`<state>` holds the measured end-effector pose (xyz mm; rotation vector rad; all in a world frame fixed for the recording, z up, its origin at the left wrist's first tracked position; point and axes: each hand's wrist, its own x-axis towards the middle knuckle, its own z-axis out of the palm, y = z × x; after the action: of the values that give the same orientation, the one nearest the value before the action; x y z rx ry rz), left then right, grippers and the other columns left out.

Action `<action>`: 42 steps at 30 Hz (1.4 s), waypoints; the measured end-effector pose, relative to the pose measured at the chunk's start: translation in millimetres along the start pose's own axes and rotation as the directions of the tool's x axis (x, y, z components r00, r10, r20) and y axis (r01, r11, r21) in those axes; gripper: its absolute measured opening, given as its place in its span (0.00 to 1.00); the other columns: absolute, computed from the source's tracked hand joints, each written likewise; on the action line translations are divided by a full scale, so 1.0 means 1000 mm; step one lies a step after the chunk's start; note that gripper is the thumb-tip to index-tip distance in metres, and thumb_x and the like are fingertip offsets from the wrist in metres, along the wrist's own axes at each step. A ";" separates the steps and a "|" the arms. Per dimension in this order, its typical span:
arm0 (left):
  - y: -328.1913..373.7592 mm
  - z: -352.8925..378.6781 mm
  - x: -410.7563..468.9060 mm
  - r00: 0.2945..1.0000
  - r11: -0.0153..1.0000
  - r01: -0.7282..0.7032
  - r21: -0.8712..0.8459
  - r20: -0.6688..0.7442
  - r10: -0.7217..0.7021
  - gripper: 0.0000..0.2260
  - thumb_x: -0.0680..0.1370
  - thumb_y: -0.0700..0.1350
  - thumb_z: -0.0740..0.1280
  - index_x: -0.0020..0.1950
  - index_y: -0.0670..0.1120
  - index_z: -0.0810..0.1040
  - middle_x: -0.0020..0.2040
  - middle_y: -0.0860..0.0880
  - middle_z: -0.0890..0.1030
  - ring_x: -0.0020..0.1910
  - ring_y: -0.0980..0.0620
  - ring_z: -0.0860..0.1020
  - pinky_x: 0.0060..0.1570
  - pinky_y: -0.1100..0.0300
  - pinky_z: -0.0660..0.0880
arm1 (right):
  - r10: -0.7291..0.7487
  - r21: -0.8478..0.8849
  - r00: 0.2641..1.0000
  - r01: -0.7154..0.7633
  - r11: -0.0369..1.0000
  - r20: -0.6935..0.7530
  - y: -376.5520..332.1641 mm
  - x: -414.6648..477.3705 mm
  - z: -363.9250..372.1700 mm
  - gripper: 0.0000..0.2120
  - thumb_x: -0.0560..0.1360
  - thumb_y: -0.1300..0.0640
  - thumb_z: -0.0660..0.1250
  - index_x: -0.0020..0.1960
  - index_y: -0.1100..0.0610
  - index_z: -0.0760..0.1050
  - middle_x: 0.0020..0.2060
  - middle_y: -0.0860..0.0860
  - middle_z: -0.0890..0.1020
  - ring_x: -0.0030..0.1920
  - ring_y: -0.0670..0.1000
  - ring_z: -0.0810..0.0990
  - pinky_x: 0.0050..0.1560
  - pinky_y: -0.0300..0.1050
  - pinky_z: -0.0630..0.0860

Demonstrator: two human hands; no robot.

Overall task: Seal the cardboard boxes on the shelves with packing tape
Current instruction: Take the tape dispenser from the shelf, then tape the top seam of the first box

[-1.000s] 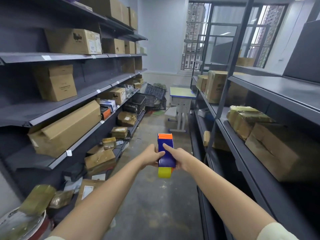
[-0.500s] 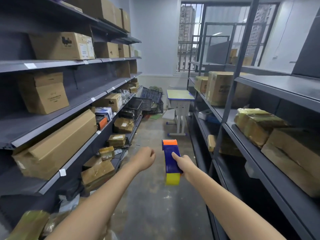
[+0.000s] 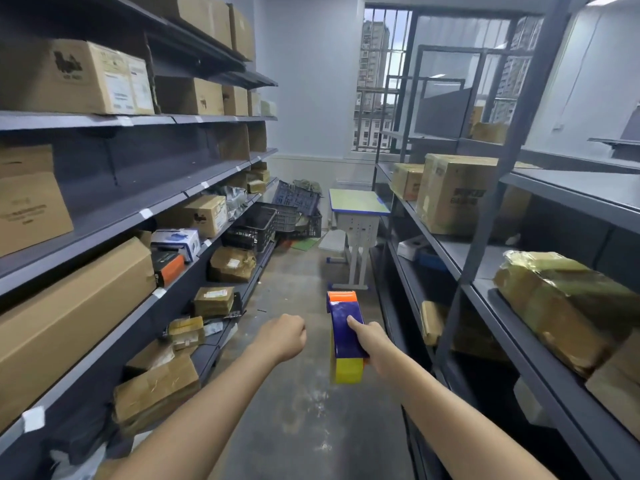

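Blue plastic forms the body of the tape dispenser [image 3: 344, 323], which is gripped by the right hand [image 3: 375, 344]. The index finger [image 3: 354, 323] is laid along its side and the yellow tape roll [image 3: 348, 370] hangs just below the fingers. To their left, apart from the dispenser, the left hand [image 3: 284, 336] is curled into a fist with nothing seen in it. Cardboard boxes [image 3: 69, 313] are set on the shelves [image 3: 104, 226] well to either side of the fingers. The nearest right-hand box [image 3: 561, 306] seems wrapped in tape, though it is blurred.
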<state>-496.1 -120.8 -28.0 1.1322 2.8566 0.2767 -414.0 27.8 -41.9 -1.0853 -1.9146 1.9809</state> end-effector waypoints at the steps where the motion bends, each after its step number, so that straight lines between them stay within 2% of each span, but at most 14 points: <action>1: 0.002 -0.003 0.024 1.000 1.000 -0.003 0.017 -0.013 0.004 0.13 0.79 0.44 0.55 0.52 0.42 0.78 0.54 0.41 0.80 0.52 0.40 0.77 0.47 0.54 0.73 | -0.008 -0.006 1.000 0.008 1.000 -0.005 -0.011 0.022 -0.004 0.19 0.78 0.54 0.63 0.62 0.67 0.67 0.59 0.62 0.76 0.48 0.55 0.76 0.36 0.41 0.71; 6: 0.013 -0.024 0.144 0.998 1.000 -0.013 0.021 -0.069 0.014 0.12 0.79 0.45 0.54 0.50 0.42 0.76 0.52 0.42 0.80 0.50 0.41 0.77 0.44 0.55 0.72 | -0.055 -0.041 0.998 0.054 0.998 -0.021 -0.072 0.129 -0.028 0.21 0.78 0.54 0.63 0.62 0.69 0.67 0.59 0.63 0.76 0.44 0.54 0.76 0.30 0.39 0.69; 8: 0.016 -0.029 0.186 0.995 1.000 -0.024 -0.003 -0.097 0.023 0.12 0.79 0.45 0.55 0.50 0.42 0.76 0.52 0.42 0.79 0.50 0.41 0.77 0.43 0.55 0.70 | -0.066 -0.048 0.997 0.065 0.997 -0.033 -0.093 0.168 -0.035 0.21 0.78 0.54 0.64 0.63 0.69 0.67 0.59 0.63 0.77 0.46 0.53 0.75 0.30 0.38 0.69; 13: 0.019 -0.032 0.282 0.991 0.998 -0.041 -0.049 -0.129 0.034 0.11 0.79 0.45 0.55 0.47 0.42 0.74 0.51 0.41 0.79 0.49 0.40 0.76 0.39 0.56 0.66 | -0.050 -0.055 0.998 0.048 0.997 -0.041 -0.126 0.260 -0.046 0.16 0.78 0.54 0.64 0.57 0.66 0.70 0.51 0.61 0.76 0.49 0.55 0.76 0.40 0.44 0.71; 16: 0.017 -0.028 0.341 0.988 0.998 -0.053 -0.039 -0.145 0.047 0.10 0.79 0.45 0.56 0.47 0.42 0.75 0.51 0.41 0.79 0.49 0.40 0.76 0.39 0.57 0.66 | -0.028 -0.026 0.999 0.027 0.999 -0.038 -0.139 0.315 -0.050 0.17 0.77 0.56 0.64 0.58 0.69 0.72 0.49 0.60 0.76 0.45 0.56 0.77 0.43 0.46 0.72; 19: 0.011 -0.020 0.411 0.990 0.998 -0.065 0.004 -0.124 0.065 0.11 0.79 0.45 0.56 0.47 0.42 0.75 0.52 0.42 0.79 0.49 0.40 0.76 0.38 0.57 0.65 | -0.027 -0.025 0.998 0.026 0.999 -0.055 -0.156 0.375 -0.053 0.18 0.77 0.57 0.64 0.60 0.71 0.71 0.47 0.60 0.76 0.37 0.51 0.75 0.35 0.42 0.69; 21: 0.003 -0.014 0.466 0.991 0.997 -0.073 0.029 -0.111 0.076 0.10 0.79 0.45 0.55 0.46 0.43 0.74 0.51 0.42 0.79 0.49 0.40 0.76 0.38 0.57 0.65 | -0.024 -0.004 0.998 0.024 1.000 -0.066 -0.172 0.424 -0.055 0.18 0.78 0.57 0.64 0.60 0.70 0.70 0.47 0.59 0.76 0.35 0.50 0.74 0.31 0.40 0.68; 26: -0.015 -0.017 0.613 0.991 0.990 -0.083 0.113 -0.093 0.093 0.12 0.79 0.45 0.54 0.51 0.43 0.76 0.55 0.43 0.79 0.54 0.40 0.76 0.42 0.56 0.69 | -0.019 0.036 0.993 0.023 0.999 -0.119 -0.229 0.553 -0.060 0.20 0.78 0.55 0.63 0.62 0.68 0.69 0.49 0.58 0.76 0.41 0.53 0.75 0.33 0.40 0.68; 32: -0.013 -0.027 0.774 0.983 0.979 -0.159 0.127 -0.076 0.170 0.12 0.79 0.45 0.54 0.49 0.42 0.75 0.54 0.42 0.79 0.53 0.40 0.77 0.40 0.56 0.66 | -0.025 0.093 0.983 0.042 0.995 -0.181 -0.296 0.683 -0.078 0.20 0.77 0.54 0.64 0.63 0.67 0.68 0.53 0.61 0.77 0.45 0.54 0.76 0.34 0.40 0.69; 35: -0.004 -0.023 0.842 0.977 0.973 -0.200 0.119 -0.050 0.207 0.13 0.79 0.45 0.53 0.51 0.42 0.76 0.54 0.42 0.79 0.52 0.41 0.77 0.41 0.56 0.68 | -0.015 0.113 0.978 0.039 0.993 -0.206 -0.319 0.739 -0.092 0.16 0.78 0.54 0.63 0.60 0.65 0.70 0.49 0.59 0.77 0.40 0.52 0.75 0.33 0.40 0.69; 37: 0.002 -0.018 0.885 0.974 0.969 -0.217 0.117 -0.042 0.223 0.13 0.79 0.45 0.53 0.50 0.42 0.75 0.54 0.43 0.79 0.52 0.41 0.77 0.40 0.56 0.67 | -0.008 0.135 0.977 0.037 0.990 -0.215 -0.333 0.779 -0.104 0.12 0.78 0.54 0.64 0.54 0.63 0.72 0.48 0.59 0.78 0.41 0.54 0.77 0.34 0.41 0.69; 39: 0.007 -0.013 0.930 0.970 0.966 -0.230 0.119 -0.048 0.237 0.12 0.79 0.45 0.53 0.49 0.42 0.75 0.53 0.42 0.79 0.51 0.41 0.77 0.40 0.55 0.67 | -0.011 0.150 0.973 0.046 0.988 -0.231 -0.347 0.821 -0.118 0.10 0.78 0.55 0.64 0.48 0.63 0.72 0.44 0.58 0.78 0.39 0.53 0.76 0.34 0.42 0.69; 42: 0.020 -0.011 1.003 0.968 0.965 -0.235 0.118 -0.059 0.242 0.13 0.79 0.45 0.53 0.51 0.42 0.76 0.54 0.42 0.79 0.53 0.41 0.76 0.43 0.55 0.69 | -0.037 0.147 0.965 0.077 0.986 -0.261 -0.377 0.886 -0.140 0.10 0.78 0.55 0.64 0.49 0.62 0.71 0.39 0.56 0.76 0.35 0.51 0.74 0.32 0.41 0.68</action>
<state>-1215.7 577.8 0.1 1.5219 2.8262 0.1756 -1097.3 720.0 -8.2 -1.1656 -1.6125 1.8214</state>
